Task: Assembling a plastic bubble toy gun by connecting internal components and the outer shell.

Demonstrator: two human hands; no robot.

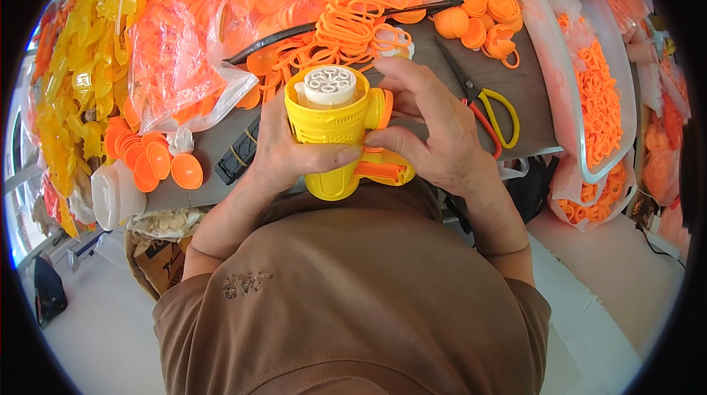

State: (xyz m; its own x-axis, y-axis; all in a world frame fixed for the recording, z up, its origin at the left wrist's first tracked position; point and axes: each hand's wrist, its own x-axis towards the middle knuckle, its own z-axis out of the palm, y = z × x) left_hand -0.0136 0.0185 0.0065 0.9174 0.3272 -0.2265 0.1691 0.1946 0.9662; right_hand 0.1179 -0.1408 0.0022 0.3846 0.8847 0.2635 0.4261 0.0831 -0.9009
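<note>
A yellow toy bubble blower point(331, 130) stands upright in front of my chest, its white nozzle with several holes point(330, 80) facing up. My left hand point(280, 148) is wrapped round its left side, with the thumb lying across the front. On its right side is a round orange cap point(387, 109). My right hand point(440, 133) curls about this cap, thumb below and fingers above, the index finger raised; part of the grip is hidden. Below, the yellow handle with an orange trigger piece point(379, 169) sticks out to the right.
Scissors point(471, 89) with yellow and red handles lie right of my hands. Orange parts point(339, 34) and a black strip point(272, 40) lie ahead. Left are orange discs point(187, 171) and yellow parts point(81, 78). A clear bin point(541, 41) of orange pieces stands right.
</note>
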